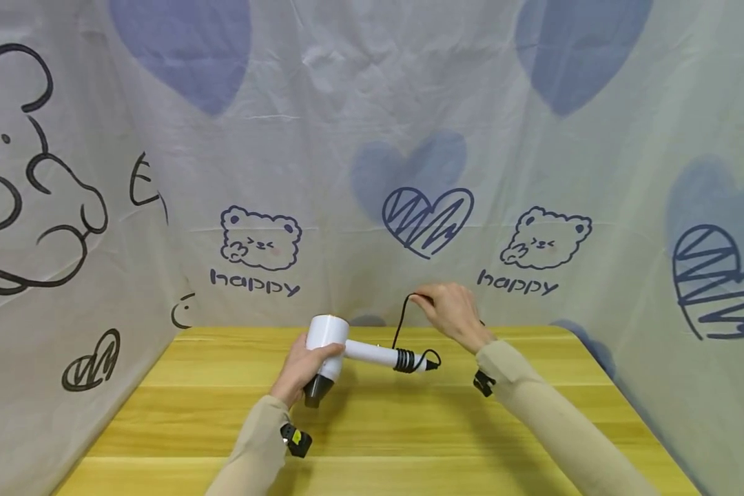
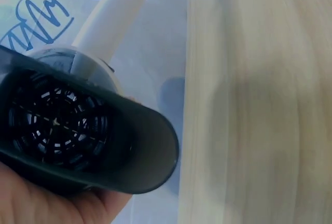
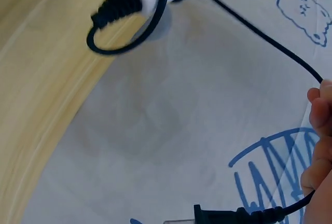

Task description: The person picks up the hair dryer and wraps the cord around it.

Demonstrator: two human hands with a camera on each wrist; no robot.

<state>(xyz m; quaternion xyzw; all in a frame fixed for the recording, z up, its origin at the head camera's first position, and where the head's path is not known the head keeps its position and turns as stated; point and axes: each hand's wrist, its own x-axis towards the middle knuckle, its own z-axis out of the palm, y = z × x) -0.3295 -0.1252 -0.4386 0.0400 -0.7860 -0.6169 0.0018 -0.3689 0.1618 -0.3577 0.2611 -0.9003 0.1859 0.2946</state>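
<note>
A white hair dryer [image 1: 372, 353] with a black nozzle [image 2: 150, 154] is held above the table by my left hand [image 1: 299, 365], which grips its barrel. The handle points to the right, and black cord [image 1: 405, 360] is wound around it in several turns near its end. From those turns a length of cord [image 3: 262, 35] rises to my right hand [image 1: 451, 311], whose fingers and thumb pinch it. Below that hand, in the right wrist view, hangs the cord's black plug [image 3: 223, 217]. A short loop [image 3: 111, 52] curves out from the strain relief at the handle's end.
Yellow wood-grain table [image 1: 372, 455] lies beneath both hands. A pale curtain [image 1: 347, 158] printed with hearts and bears hangs close behind it and on both sides. Each wrist carries a small black camera [image 1: 296, 441].
</note>
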